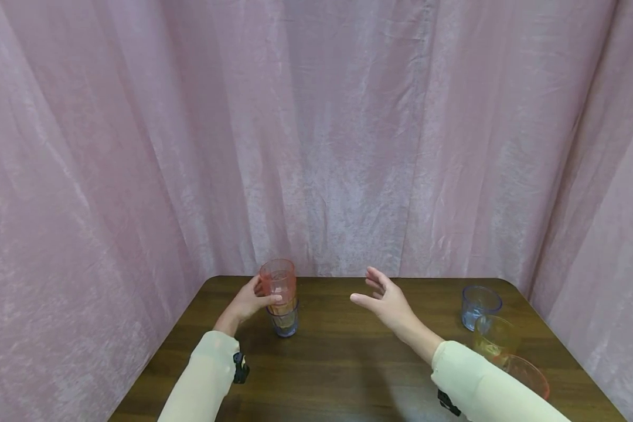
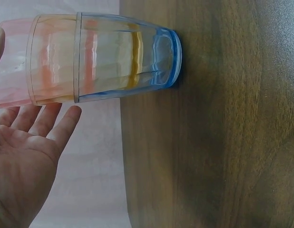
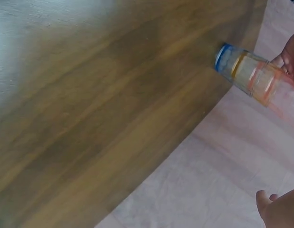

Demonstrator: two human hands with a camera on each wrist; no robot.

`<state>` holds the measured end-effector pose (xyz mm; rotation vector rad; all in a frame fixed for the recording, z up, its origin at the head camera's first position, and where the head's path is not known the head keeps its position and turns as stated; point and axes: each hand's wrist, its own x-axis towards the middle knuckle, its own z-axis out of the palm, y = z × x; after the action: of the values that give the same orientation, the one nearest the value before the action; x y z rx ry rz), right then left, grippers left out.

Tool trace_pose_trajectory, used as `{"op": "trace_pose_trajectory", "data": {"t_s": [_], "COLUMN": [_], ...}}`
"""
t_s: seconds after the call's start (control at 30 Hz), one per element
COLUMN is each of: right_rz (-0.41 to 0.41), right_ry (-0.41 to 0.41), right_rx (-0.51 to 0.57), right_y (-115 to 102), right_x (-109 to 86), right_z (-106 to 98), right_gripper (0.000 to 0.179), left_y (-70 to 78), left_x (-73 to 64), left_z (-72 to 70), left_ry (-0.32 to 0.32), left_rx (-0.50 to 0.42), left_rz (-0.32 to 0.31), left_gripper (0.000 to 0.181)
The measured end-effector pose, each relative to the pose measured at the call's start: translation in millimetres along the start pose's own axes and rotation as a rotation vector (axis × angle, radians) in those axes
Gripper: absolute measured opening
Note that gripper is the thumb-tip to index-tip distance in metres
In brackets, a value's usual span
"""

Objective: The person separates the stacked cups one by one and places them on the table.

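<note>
Three clear tumblers stand nested in one upright stack at the left of the table. A blue tumbler [image 1: 286, 327] is lowest, a yellow tumbler [image 2: 54, 57] sits inside it, and a pink-red tumbler [image 1: 278, 273] is on top. My left hand [image 1: 247, 303] holds the pink-red tumbler from its left side, thumb in front and fingers behind. In the left wrist view the blue base [image 2: 177, 59] meets the tabletop. My right hand [image 1: 392, 306] hovers over the table right of the stack, fingers spread apart from the thumb, holding nothing.
At the right side of the brown wooden table [image 1: 337, 363] are a blue tumbler [image 1: 479, 302], a yellow tumbler [image 1: 494, 334] and a red tumbler [image 1: 530, 375], the last partly behind my right sleeve. A pink curtain [image 1: 343, 146] hangs beyond the table's far edge.
</note>
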<state>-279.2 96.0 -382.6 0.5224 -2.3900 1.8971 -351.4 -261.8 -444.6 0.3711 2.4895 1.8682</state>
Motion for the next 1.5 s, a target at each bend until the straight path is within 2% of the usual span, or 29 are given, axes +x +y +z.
{"op": "trace_pose_trajectory", "data": {"t_s": [0.23, 0.37, 0.6, 0.7, 1.07, 1.5], "right_rz": [0.018, 0.038, 0.07, 0.077, 0.072, 0.052], "right_ry": [-0.029, -0.033, -0.032, -0.036, -0.053, -0.083], "right_rx": [-0.025, -0.022, -0.025, -0.022, -0.019, -0.101], "right_y": [-3, -4, -3, -1, 5, 7], "right_x": [18.0, 27.5, 47.0, 54.3, 77.8, 97.4], "right_z": [19, 27, 42, 48, 74, 105], "right_gripper": [0.092, 0.093, 0.09, 0.089, 0.093, 0.092], "left_y": [2.9, 2.4, 5.4, 2.2, 1.7, -2.0], "left_x": [-2.1, -0.6, -0.6, -0.1, -1.2, 0.2], "left_z": [2.3, 2.6, 1.6, 2.2, 2.2, 0.8], "left_ry": [0.01, 0.022, 0.045, 0.061, 0.068, 0.066], "left_rx": [0.003, 0.036, 0.078, 0.088, 0.102, 0.107], "left_rz": [0.002, -0.001, -0.026, -0.03, -0.031, -0.033], "left_gripper": [0.083, 0.082, 0.081, 0.081, 0.079, 0.078]}}
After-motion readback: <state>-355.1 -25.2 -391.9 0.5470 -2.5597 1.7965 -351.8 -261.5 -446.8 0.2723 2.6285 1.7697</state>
